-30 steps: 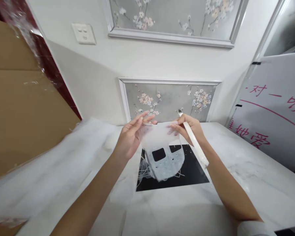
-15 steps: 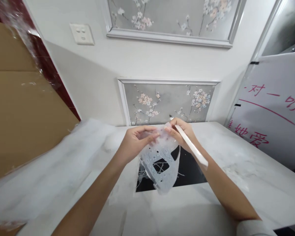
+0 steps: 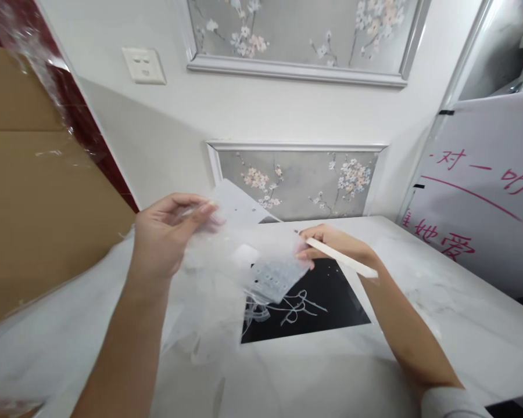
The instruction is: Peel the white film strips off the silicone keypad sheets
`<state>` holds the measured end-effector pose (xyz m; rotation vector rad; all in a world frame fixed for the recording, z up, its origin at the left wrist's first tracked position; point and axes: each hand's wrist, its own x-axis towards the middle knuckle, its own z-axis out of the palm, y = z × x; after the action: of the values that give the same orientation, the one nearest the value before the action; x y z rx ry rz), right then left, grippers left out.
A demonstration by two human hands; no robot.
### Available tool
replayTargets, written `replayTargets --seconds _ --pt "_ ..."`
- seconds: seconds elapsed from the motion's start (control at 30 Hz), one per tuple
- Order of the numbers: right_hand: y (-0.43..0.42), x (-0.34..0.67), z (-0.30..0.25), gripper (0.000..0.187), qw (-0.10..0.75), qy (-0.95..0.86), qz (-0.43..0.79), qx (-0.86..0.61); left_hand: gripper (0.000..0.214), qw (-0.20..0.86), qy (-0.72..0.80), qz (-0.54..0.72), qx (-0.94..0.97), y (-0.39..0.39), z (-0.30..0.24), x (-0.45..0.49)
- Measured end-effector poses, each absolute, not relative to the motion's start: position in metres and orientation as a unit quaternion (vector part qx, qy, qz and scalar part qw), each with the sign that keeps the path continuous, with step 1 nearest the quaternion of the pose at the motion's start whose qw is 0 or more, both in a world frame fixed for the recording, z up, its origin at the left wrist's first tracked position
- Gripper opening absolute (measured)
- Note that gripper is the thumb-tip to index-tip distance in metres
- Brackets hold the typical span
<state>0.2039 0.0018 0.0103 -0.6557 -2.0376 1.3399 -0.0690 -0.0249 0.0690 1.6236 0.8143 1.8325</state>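
My left hand point(image 3: 169, 232) pinches the left side of a thin translucent plastic sheet point(image 3: 272, 247), fingers and thumb closed on it. The sheet has small holes and cutouts, and it is tilted and partly blurred. My right hand point(image 3: 331, 244) is closed on the sheet's right edge. It also holds a white pen-shaped tool point(image 3: 346, 259) that lies across the hand, with a small dark tip pointing up and left. Both hands are above a black mat point(image 3: 322, 331). Thin curled plastic strips point(image 3: 296, 307) lie on the mat.
White translucent wrapping point(image 3: 35, 342) covers the left of the marble-patterned table point(image 3: 287, 377). A cardboard box point(image 3: 47, 220) stands at the left. Behind the table is a wall with framed floral panels point(image 3: 244, 180). A whiteboard point(image 3: 483, 191) with red writing stands at the right.
My left hand has moved left and slightly up with one side of the sheet, away from my right hand. My right hand has lowered slightly. More of the mat and strips now shows.
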Motion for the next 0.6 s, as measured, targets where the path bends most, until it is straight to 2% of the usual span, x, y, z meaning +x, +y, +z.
replayTargets --seconds 0.13,0.2,0.3,0.4,0.53,0.6 --pt "-0.01 0.218 0.025 0.026 0.513 -0.729 0.324 -0.315 0.014 0.388 0.414 0.499 0.655 -0.017 0.067 -0.109" --pt "-0.017 0.221 0.029 0.027 0.555 -0.724 0.272 -0.305 0.028 0.404 0.474 0.372 0.688 -0.007 0.062 -0.125" --pt "-0.031 0.218 0.032 0.022 0.534 -0.756 0.225 -0.303 0.038 0.346 0.538 0.248 0.727 0.005 0.057 -0.131" --pt "-0.04 0.209 0.031 0.019 0.478 -0.813 0.173 -0.283 0.044 0.269 0.551 0.227 0.757 0.006 0.055 -0.111" --pt "-0.038 0.193 0.023 0.018 0.427 -0.873 0.122 -0.2 0.045 0.255 0.423 0.254 0.832 -0.01 0.048 -0.059" --pt "-0.035 0.187 0.019 0.017 0.425 -0.879 0.124 -0.176 0.042 0.292 0.323 0.208 0.876 -0.019 0.039 -0.033"
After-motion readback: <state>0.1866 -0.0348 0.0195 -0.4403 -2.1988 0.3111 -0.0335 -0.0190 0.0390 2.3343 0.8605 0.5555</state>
